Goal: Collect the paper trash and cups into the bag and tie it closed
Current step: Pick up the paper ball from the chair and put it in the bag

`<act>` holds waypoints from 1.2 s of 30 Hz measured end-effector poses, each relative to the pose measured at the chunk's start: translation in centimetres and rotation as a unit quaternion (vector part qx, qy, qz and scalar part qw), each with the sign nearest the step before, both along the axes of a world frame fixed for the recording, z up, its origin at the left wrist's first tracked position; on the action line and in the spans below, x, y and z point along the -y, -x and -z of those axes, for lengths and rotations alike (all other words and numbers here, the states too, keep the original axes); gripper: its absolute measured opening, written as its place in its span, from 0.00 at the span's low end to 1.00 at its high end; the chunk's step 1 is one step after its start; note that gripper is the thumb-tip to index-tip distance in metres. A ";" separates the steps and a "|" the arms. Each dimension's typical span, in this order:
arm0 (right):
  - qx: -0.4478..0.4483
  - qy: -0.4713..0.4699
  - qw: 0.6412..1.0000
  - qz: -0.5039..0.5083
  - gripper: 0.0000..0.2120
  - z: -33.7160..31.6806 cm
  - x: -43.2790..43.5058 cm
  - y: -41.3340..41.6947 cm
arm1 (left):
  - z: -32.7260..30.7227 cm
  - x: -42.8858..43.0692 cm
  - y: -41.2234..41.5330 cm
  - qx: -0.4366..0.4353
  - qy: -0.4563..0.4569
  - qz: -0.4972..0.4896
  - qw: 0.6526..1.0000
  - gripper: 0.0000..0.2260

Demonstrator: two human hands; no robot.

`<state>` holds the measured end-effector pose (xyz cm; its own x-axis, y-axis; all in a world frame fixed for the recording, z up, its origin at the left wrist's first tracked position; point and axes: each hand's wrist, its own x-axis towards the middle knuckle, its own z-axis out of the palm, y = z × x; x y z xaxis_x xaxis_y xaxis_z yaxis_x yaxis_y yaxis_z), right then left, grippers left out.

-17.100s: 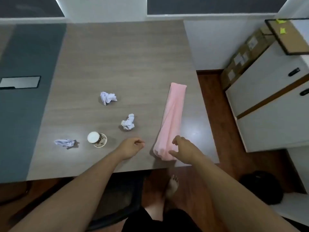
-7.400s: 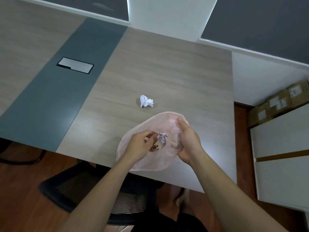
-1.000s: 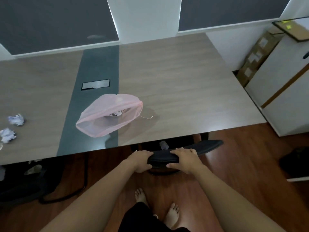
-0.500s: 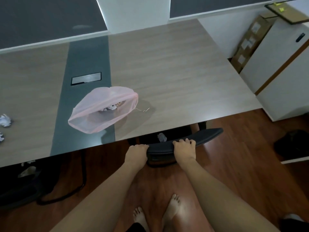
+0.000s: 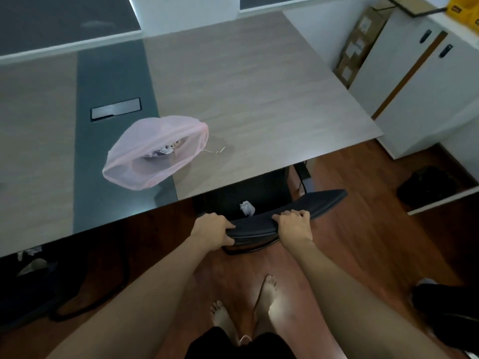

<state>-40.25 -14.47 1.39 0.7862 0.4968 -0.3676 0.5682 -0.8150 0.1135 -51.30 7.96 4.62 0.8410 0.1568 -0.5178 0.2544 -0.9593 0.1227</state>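
A pink translucent bag [image 5: 145, 161] lies open on the table [image 5: 248, 89] near its front edge, with crumpled paper and a cup [image 5: 168, 149] visible inside. A crumpled paper ball [image 5: 247, 208] rests on the seat of a black chair [image 5: 311, 203] tucked under the table. My left hand [image 5: 211, 230] and my right hand [image 5: 294, 226] both grip the top edge of the chair's backrest, apart from the bag.
White cabinets [image 5: 427, 81] and stacked cardboard boxes [image 5: 359, 45] stand at the right. A dark bag [image 5: 427, 186] lies on the wooden floor by them. Dark items and cables [image 5: 33, 281] sit under the table at the left. My bare feet [image 5: 243, 309] are below.
The chair has slid back from under the table with both hands on its backrest, showing more of the paper ball on the seat. The paper balls at the far left have left the view.
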 end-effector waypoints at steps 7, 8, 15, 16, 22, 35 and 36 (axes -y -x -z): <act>0.005 -0.022 0.999 0.025 0.23 0.0 2.8 6.9 | -0.7 0.3 3.9 -0.044 0.036 0.097 0.994 0.29; 0.001 -0.024 0.999 0.031 0.23 0.0 3.2 7.9 | -0.7 0.3 4.4 -0.054 0.043 0.109 0.992 0.30; -0.020 -0.024 0.998 0.058 0.24 -0.1 4.9 12.8 | -0.5 0.8 7.1 -0.092 0.074 0.145 0.982 0.36; -0.021 -0.023 0.998 0.062 0.24 -0.2 4.9 13.2 | -0.5 0.7 7.3 -0.093 0.079 0.144 0.982 0.37; -0.028 -0.021 0.996 0.077 0.25 -0.4 4.9 13.6 | -0.3 0.3 7.8 -0.091 0.101 0.130 0.982 0.37; -0.061 0.012 0.996 0.060 0.30 -1.1 6.0 10.1 | 0.9 1.1 5.4 -0.070 0.137 0.139 0.978 0.41; -0.066 0.023 0.996 0.062 0.31 -1.3 6.2 9.5 | 0.9 1.4 5.1 -0.068 0.137 0.140 0.978 0.41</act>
<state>-49.76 -20.65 2.73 0.7838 0.3795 -0.4916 0.4761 -0.8755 0.0832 -56.38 6.52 3.71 0.7510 -0.2307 -0.6187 0.0177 -0.9296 0.3681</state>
